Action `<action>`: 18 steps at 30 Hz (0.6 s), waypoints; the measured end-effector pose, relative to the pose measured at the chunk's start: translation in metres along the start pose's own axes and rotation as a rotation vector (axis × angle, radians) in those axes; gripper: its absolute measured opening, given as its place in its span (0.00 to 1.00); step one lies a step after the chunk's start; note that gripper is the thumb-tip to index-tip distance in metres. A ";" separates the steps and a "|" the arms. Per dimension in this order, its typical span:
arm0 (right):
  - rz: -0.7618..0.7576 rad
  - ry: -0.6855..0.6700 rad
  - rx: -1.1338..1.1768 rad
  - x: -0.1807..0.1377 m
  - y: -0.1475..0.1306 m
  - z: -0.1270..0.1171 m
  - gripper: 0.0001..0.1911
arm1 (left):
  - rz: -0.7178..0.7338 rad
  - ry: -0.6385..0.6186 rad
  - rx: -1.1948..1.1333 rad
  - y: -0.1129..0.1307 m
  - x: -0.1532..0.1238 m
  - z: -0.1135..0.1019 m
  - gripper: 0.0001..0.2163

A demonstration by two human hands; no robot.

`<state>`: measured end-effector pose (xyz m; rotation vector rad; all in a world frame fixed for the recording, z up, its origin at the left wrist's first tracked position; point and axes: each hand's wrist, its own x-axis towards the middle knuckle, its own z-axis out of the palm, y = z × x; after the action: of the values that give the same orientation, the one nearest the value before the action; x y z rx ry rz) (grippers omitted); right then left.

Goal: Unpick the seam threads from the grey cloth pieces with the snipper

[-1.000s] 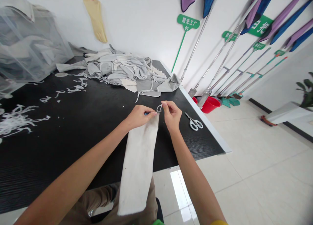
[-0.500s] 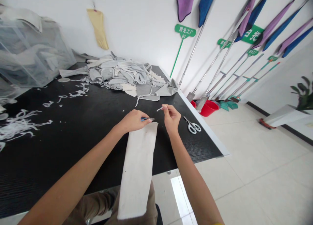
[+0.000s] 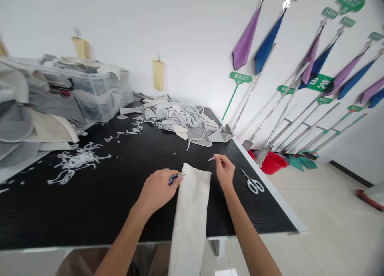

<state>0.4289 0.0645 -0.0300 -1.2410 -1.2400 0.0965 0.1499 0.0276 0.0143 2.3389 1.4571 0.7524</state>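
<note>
A long white cloth strip (image 3: 190,212) lies on the black table (image 3: 99,196) and hangs over its near edge. My left hand (image 3: 157,189) rests at the strip's upper left corner, closed on small blue-handled snips (image 3: 175,176) whose tips point right. My right hand (image 3: 224,171) is raised just right of the strip's top end, pinching a short white string loop (image 3: 211,159) between thumb and fingers.
White-handled scissors (image 3: 253,183) lie near the table's right edge. A pile of grey and white cloths (image 3: 183,122) sits at the far end, cut white loops (image 3: 78,161) at left, stacked cloth and clear bins (image 3: 99,96) far left. Mops and a red bucket (image 3: 272,162) stand against the wall.
The string loop has come away from the strip's top end and my right hand has lifted it aside. My left hand has stayed at the strip with the snips; the view has tilted upward.
</note>
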 end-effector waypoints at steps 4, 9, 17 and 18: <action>0.004 -0.043 -0.042 -0.005 0.000 0.004 0.14 | -0.150 0.148 -0.105 -0.029 -0.055 0.005 0.14; -0.017 -0.033 -0.057 -0.005 -0.011 0.014 0.15 | -0.191 0.259 -0.215 -0.054 -0.094 0.005 0.15; -0.347 -0.455 -0.104 0.036 -0.124 0.080 0.12 | -0.161 0.209 -0.250 -0.056 -0.097 -0.001 0.16; -0.413 -0.536 -0.115 0.039 -0.138 0.096 0.11 | -0.159 0.210 -0.254 -0.056 -0.097 0.000 0.16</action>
<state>0.2995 0.0961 0.0797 -1.0617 -1.9703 0.0570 0.0735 -0.0341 -0.0404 1.9788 1.5085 1.0949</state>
